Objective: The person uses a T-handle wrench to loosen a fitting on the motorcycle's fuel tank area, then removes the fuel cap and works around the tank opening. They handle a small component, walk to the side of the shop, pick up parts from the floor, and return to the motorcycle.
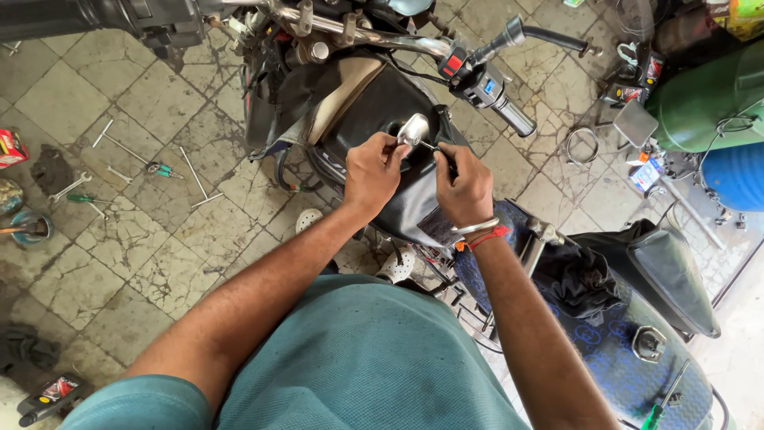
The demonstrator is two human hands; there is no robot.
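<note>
A black motorcycle fuel tank (374,103) lies below me, with the handlebar (382,36) and right grip (509,115) beyond it. My left hand (370,171) pinches a small shiny chrome cap (414,129) over the tank's filler opening. My right hand (464,189) is closed on a thin metal tool (434,147) whose tip reaches the cap. A steel bangle and a red thread circle my right wrist (477,232).
Wrenches and screwdrivers (151,169) lie scattered on the cracked tiled floor at left. A second bike's black seat (668,271) with a blue patterned cover stands at right. A green tank (704,99) and a blue drum (736,175) sit at far right.
</note>
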